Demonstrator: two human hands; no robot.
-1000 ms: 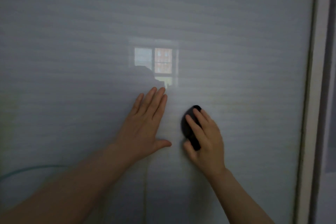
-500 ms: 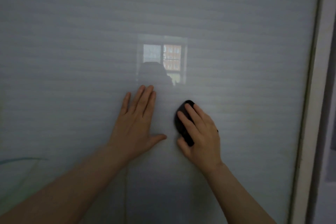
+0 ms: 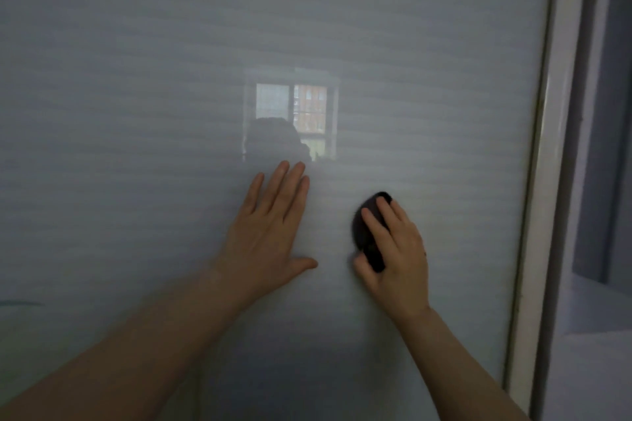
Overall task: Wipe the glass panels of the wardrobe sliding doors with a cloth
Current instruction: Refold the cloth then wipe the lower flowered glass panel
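1. Your left hand (image 3: 265, 232) lies flat on the glass panel (image 3: 136, 113), fingers straight and close together, thumb splayed out toward your other hand. It holds nothing.

2. Your right hand (image 3: 393, 249) presses the dark cloth (image 3: 367, 232) against the same panel. The fingers curve over the cloth and the thumb tucks in below it, so the cloth is gripped between them and the glass.

3. The cloth is bunched into a small oval wad. Its top peeks out just beyond your right fingertips; its left edge shows beside your index finger. The rest is hidden under your palm.

4. The two hands are near each other but apart, with a strip of bare glass between your left thumb tip and the cloth.

5. Above your left fingertips, the glass mirrors a window (image 3: 295, 113) and a dark rounded shape, probably your own head, though the dim light makes it hard to tell.

6. Well beyond your right knuckles, the pale door frame (image 3: 547, 181) runs top to bottom along the panel's edge.

7. No container shows in this view.
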